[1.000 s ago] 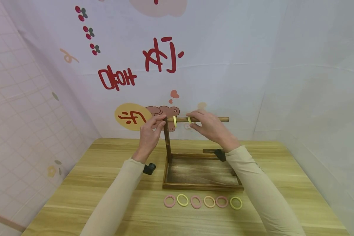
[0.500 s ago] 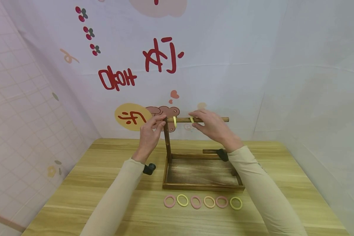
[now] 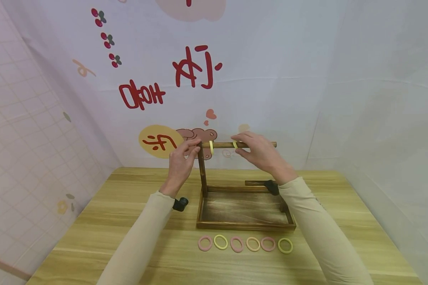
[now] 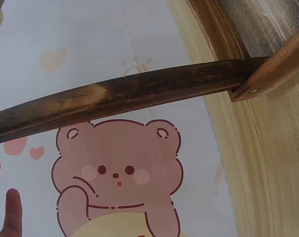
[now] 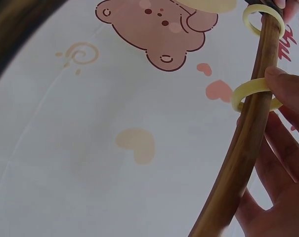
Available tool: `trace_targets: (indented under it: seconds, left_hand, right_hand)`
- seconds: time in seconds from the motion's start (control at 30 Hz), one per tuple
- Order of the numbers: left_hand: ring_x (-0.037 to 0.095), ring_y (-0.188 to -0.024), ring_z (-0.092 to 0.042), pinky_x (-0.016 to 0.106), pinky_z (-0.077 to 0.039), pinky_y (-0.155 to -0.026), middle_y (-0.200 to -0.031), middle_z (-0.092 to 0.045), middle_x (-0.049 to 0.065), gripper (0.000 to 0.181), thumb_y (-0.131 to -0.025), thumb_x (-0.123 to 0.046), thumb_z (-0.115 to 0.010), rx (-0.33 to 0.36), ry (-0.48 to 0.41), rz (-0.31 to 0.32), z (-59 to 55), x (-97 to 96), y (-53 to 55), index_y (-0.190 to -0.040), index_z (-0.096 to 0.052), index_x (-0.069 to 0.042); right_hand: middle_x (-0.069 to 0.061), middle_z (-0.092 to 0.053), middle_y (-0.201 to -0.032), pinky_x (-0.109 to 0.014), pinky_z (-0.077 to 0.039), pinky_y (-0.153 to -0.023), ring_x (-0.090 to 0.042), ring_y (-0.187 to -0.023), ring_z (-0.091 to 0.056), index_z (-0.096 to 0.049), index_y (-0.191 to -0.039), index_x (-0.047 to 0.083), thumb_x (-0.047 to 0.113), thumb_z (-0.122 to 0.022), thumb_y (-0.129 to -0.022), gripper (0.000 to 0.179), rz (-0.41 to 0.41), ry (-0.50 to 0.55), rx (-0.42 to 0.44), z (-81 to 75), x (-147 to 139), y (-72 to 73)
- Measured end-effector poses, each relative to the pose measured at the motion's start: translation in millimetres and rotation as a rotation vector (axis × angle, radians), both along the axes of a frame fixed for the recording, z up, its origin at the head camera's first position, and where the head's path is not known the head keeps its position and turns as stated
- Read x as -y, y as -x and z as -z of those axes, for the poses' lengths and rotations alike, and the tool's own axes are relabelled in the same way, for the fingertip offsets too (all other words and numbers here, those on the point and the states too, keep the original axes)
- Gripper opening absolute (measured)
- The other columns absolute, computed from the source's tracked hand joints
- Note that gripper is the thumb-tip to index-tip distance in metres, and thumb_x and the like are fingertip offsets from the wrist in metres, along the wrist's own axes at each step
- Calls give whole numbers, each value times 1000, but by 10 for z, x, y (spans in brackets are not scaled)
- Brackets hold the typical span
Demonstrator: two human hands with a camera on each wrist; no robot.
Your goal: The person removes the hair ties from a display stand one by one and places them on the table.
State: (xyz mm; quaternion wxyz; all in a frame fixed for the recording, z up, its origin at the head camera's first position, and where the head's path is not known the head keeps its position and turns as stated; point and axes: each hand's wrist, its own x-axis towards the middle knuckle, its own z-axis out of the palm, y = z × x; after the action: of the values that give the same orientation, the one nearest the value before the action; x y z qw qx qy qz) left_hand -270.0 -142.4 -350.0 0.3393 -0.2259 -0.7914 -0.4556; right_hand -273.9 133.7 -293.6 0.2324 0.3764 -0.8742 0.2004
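A wooden stand has an upright post carrying a horizontal rod. My left hand pinches the top of the post at the rod's left end. Two of its fingers show extended at the edge of the left wrist view. A pale yellow ring hangs on the rod close to the post. Farther right, my right hand pinches a second yellow ring between thumb and fingers. That ring encircles the rod, seen plainly in the right wrist view.
The stand's tray base rests on the wooden table. In front lies a row of several pink, yellow and peach rings. A shorter, lower rod is partly hidden by the right arm. A printed cloth hangs behind.
My right hand has slid rightward along the rod with the second yellow ring, away from the post. The left hand and the first ring have stayed in place.
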Motion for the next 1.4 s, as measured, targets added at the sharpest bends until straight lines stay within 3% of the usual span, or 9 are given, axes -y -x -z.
trace_targets:
  seconds: [0.3, 1.07, 1.4]
  left_hand:
    - [36, -119, -66, 60, -55, -94, -130, -69, 21, 27, -100, -8, -69, -9, -5, 8, 1, 3, 3, -125, -72, 0]
    - [35, -122, -65, 57, -54, -97, -131, -69, 20, 27, -100, -9, -69, -1, -10, 13, -6, 9, -5, -125, -71, 2]
    - [33, -122, -66, 55, -55, -96, -129, -71, 17, 26, -99, -7, -70, -14, -2, -3, 5, 11, 15, -124, -73, 0]
  right_hand:
    - [-13, -69, -130, -50, -54, -96, -30, -111, -69, -67, -135, 5, 10, -78, -94, 43, 29, 0, 7, -20, -46, -28]
    - [-14, -69, -128, -50, -55, -93, -31, -107, -70, -67, -134, 5, 9, -79, -93, 43, 52, 18, -19, -12, -182, -57]
    - [-15, -69, -129, -51, -54, -96, -31, -109, -70, -67, -134, 4, 7, -79, -93, 43, 53, 33, 12, -13, -250, -77]
